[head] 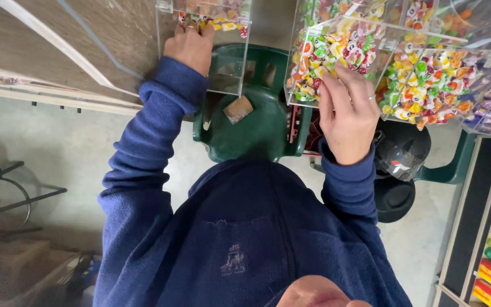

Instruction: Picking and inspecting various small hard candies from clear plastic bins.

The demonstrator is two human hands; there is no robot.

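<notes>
Overhead, two clear, box-shaped plastic bins hold small wrapped sweets in bright twisted wrappers of yellow, green, orange, red and white. The fuller clear plastic bin of mixed wrapped candies (336, 54) is packed nearly to its top edge, and the sweets press against its front wall and bottom corner. The person's right hand (349, 116) is raised against that front wall, palm toward the bin, with its fingers (336, 85) spread loosely and their tips touching the lower front edge; whether they pinch a sweet cannot be told. The nearly empty clear plastic bin (223, 51) hangs further left, with only a thin layer of the same sweets along its upper edge. The left hand (190, 46) reaches up to that upper edge, fingers curled and closed among the few sweets there, though what they hold is hidden. Both arms wear dark blue fleece sleeves (143, 148). Below the bins stands a dark green plastic chair (257, 131), a small brown block (238, 109) on its seat.
</notes>
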